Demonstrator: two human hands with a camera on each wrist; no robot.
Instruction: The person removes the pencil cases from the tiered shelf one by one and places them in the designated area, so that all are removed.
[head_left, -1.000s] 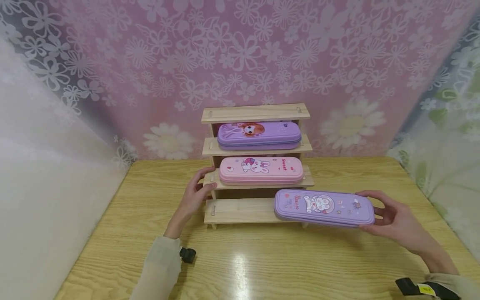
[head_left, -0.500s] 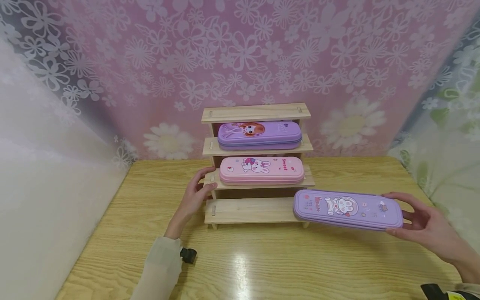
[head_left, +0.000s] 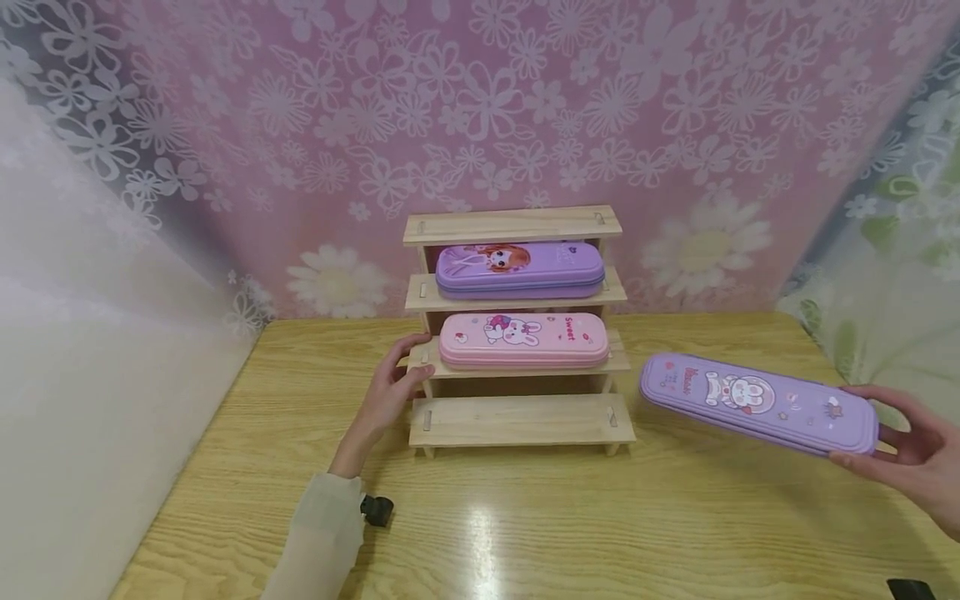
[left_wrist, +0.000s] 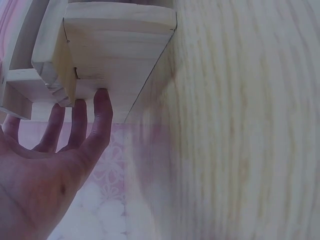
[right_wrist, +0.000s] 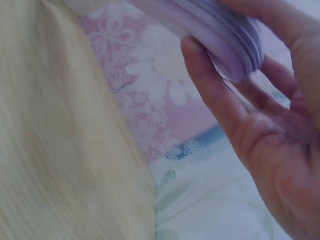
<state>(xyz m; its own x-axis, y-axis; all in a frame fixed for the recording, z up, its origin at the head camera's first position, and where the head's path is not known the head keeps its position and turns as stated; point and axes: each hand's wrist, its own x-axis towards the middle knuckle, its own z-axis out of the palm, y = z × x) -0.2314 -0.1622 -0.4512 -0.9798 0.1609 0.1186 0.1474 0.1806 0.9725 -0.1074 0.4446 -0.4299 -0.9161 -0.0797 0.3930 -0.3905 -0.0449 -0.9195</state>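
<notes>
A small tiered wooden shelf [head_left: 517, 421] stands mid-table in the head view. My left hand [head_left: 393, 379] holds its left end, thumb on a board's front edge, fingers at the side. In the left wrist view, the fingertips [left_wrist: 102, 97] touch the side panel [left_wrist: 115, 55]. To the right of the shelf, my right hand [head_left: 911, 454] grips the right end of a lilac pencil case [head_left: 757, 402] with a bunny print. It is held tilted above the table, apart from the shelf. In the right wrist view the case [right_wrist: 215, 30] shows only partly between thumb and fingers.
A purple pencil case [head_left: 521, 271] with a girl print lies on an upper tier. Below it sits a pink pencil case [head_left: 523, 340] marked "Sweet". The wood-grain table [head_left: 525, 517] meets a pink floral backdrop [head_left: 487, 125]. Pale curtains stand at both sides.
The lilac pencil case has come off the lowest tier and moved right with my right hand, its left end swinging up and away. My left hand has stayed at the shelf.
</notes>
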